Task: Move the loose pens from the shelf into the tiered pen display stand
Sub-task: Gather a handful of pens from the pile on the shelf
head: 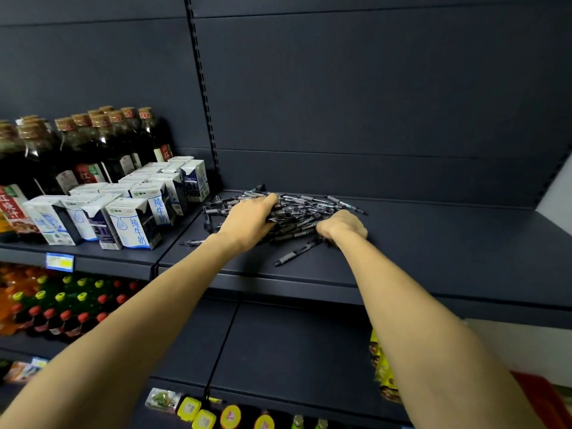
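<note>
Left hand [247,222] laid over the near-left flank of the heap of loose black-and-grey click pens [297,212], fingers reaching in and curling around a bunch, thumb side up. Right hand [342,226] down at the heap's near-right edge, knuckles up and fingers tucked under into the pens, apparently clutching some, though fingertips hidden. Pile sitting mid-left on the dark matte metal shelf [433,239], with 1 stray grey-grip pen [295,253] lying apart toward the front lip and another stray pen [192,242] poking out left, by the shelf joint. No tiered display stand anywhere in view, so nothing transferred yet judging by the pile; looks like the scoop-up stage. Risks from here: a 2-handed grab of that many slick round barrels probably means a few slipping out sideways on the lift, and the near stray could roll off the front edge if nudged by a wrist. Pens jumbled at all angles too, so likely some snagging by their clips. Further out, on the shelf section to the left, white-and-blue milk cartons [133,224] reading 纯牛奶, then dark glass bottles with brown caps [93,144] behind, red labels showing 红. Blue-and-yellow price tag [59,261] on the shelf edge too blurred to read.
</note>
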A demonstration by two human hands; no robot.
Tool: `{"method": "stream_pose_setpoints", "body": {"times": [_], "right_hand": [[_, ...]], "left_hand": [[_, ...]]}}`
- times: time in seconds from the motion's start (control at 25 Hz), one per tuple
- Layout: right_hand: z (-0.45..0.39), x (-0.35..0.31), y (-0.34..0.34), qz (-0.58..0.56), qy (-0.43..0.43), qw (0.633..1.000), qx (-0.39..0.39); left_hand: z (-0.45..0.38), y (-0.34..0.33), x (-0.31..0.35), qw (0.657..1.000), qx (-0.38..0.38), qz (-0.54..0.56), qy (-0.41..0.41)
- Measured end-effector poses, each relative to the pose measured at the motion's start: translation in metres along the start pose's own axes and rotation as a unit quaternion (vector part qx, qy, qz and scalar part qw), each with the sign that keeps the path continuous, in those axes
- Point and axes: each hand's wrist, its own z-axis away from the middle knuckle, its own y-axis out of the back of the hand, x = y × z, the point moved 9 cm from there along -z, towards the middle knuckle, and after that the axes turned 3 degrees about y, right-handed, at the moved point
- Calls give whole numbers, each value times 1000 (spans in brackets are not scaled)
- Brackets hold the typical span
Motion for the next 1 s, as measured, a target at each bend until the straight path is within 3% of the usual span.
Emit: {"method": "stream_pose_setpoints", "body": {"times": [0.16, 0.36, 0.44, 0.72, 1.0], "right_hand": [[-6, 2, 9, -28, 15, 999, -8], [13, -9, -24, -9, 15, 982, -186], [21, -18, -42, -17, 11, 976, -215], [34, -31, -33, -42, 14, 992, -122], [57, -47, -29, 41, 34, 996, -76]], "left_hand": [[0, 2, -1, 1000, 5, -7, 5], [-2, 13, -5, 1000, 14, -13, 16], [-1, 18, -5, 1000, 16, -11, 17], [12, 23, -10, 1000, 15, -18, 19], [22, 27, -20, 999, 18, -20, 27]]}}
